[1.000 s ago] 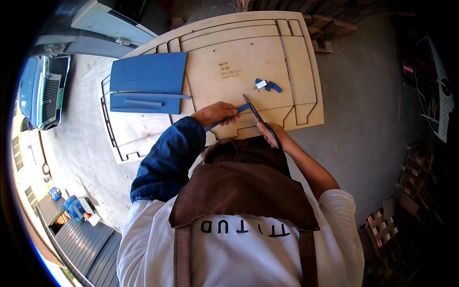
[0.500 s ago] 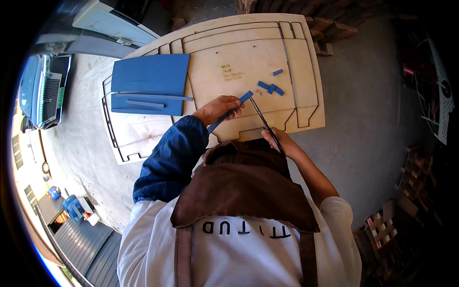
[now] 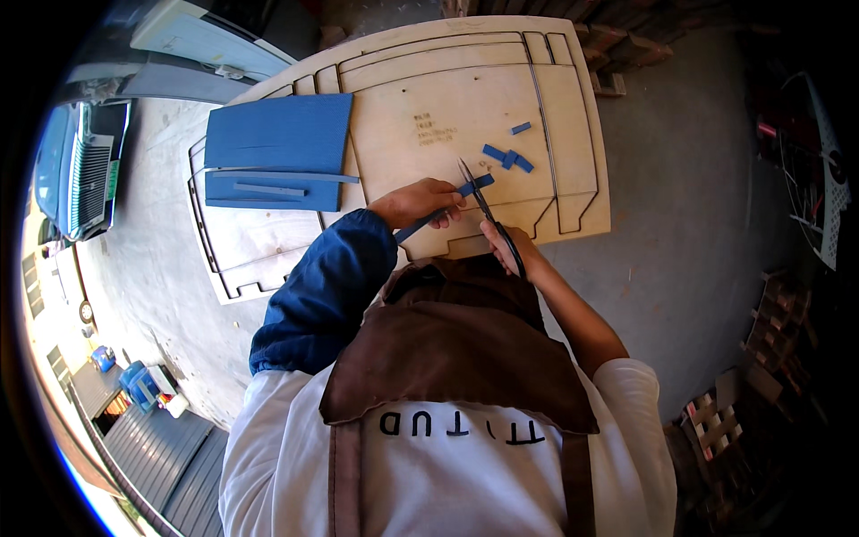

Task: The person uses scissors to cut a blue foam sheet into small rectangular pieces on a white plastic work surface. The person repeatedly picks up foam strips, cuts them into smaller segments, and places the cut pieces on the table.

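Item 1, my left hand: fingers pinching a narrow blue strip, which runs from under the hand up and to the right, its free end over the plywood.

Item 2, my right hand: fingers wrapped through the handles of a pair of scissors. The blades point up and away from me and stand slightly parted, crossing the blue strip near its far end.

Item 3, wooden worktop: a pale plywood panel scored with dark cut lines, lying on the grey concrete floor. Both hands work over its near edge.

Item 4, cut blue pieces: a few short offcuts lying on the panel just beyond the scissor tips, one more small one set a little apart above them.

Item 5, blue sheet: a large rectangular sheet lying flat on the left part of the panel, well apart from my hands, with long thin strips along its lower edge.

Item 6, brown apron: worn over a white shirt, filling the lower middle of the view.
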Available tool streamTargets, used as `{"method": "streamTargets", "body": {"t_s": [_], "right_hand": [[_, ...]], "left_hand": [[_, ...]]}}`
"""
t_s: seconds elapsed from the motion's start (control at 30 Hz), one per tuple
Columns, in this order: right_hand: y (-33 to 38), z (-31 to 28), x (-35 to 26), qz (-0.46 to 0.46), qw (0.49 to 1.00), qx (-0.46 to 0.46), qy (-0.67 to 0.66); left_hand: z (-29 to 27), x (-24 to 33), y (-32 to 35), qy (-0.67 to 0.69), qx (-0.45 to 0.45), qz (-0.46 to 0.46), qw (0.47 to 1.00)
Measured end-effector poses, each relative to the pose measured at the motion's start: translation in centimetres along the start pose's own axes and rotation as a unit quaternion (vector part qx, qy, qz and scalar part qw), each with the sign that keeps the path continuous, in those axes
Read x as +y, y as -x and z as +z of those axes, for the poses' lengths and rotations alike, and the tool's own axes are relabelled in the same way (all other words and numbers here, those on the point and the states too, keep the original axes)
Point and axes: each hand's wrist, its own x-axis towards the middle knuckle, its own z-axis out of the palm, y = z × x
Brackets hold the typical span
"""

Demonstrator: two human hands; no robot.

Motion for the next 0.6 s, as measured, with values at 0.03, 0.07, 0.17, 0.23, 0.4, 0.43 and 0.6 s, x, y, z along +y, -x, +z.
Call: {"method": "streamTargets", "body": {"t_s": [0.03, 0.07, 0.17, 0.23, 0.4, 0.43, 0.6], "right_hand": [[-0.4, -0.3, 0.3, -0.024, 1.0, 0.009, 0.015], [-0.4, -0.2, 0.4, -0.026, 1.0, 0.012, 0.01], [-0.6, 0.1, 0.6, 0.009, 0.999, 0.013, -0.041], [-0.6, -0.2, 0.6, 0.018, 0.999, 0.001, -0.031], [0.0, -0.5, 0.8, 0.045, 0.998, -0.006, -0.048], [0.3, -0.5, 1.1, 0.03, 0.998, 0.007, -0.058], [0.8, -1.3, 1.7, -0.032, 0.999, -0.008, 0.013]], "left_hand": [[-0.5, -0.6, -0.1, -0.011, -0.007, -0.001, 1.0], [-1.1, -1.3, -0.1, -0.022, -0.012, -0.002, 1.0], [-1.7, -2.5, -0.5, -0.031, -0.017, 0.001, 0.999], [-1.8, -2.5, -0.6, -0.028, -0.017, 0.006, 0.999], [-2.2, -2.3, -0.1, 0.023, -0.019, 0.031, 0.999], [-2.4, -2.2, -0.1, 0.039, -0.009, 0.037, 0.999], [-2.4, -1.4, -0.3, 0.065, -0.004, 0.064, 0.996]]}}
